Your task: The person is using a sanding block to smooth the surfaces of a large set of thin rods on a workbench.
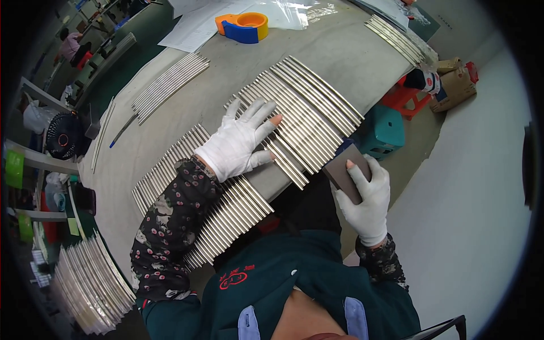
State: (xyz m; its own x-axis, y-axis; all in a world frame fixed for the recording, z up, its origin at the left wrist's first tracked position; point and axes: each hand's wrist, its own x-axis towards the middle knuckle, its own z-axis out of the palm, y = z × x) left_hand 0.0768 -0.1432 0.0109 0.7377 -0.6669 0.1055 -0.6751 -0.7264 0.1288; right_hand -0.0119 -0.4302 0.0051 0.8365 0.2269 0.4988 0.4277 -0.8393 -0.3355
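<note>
My left hand [238, 140], in a white glove with some fingertips bare, lies spread over the left edge of a row of shiny metal rods [309, 110]. These rods rest side by side on the grey table. Under my left forearm a second row of metal rods [235, 209] reaches to the table's near edge. My right hand [368, 201], gloved the same way, grips a flat grey-brown rectangular block [343, 165] just off the near right table edge. Its thumb and fingers close round the block's side, partly hiding it.
A tape dispenser [242, 27], orange and blue, stands at the back beside papers [195, 25]. More rods [170, 85] and a pen [123, 131] lie at the left; another bundle [394, 39] lies far right. Stools [385, 127] and a cardboard box [455, 89] stand right. Far left, a person [71, 45] sits.
</note>
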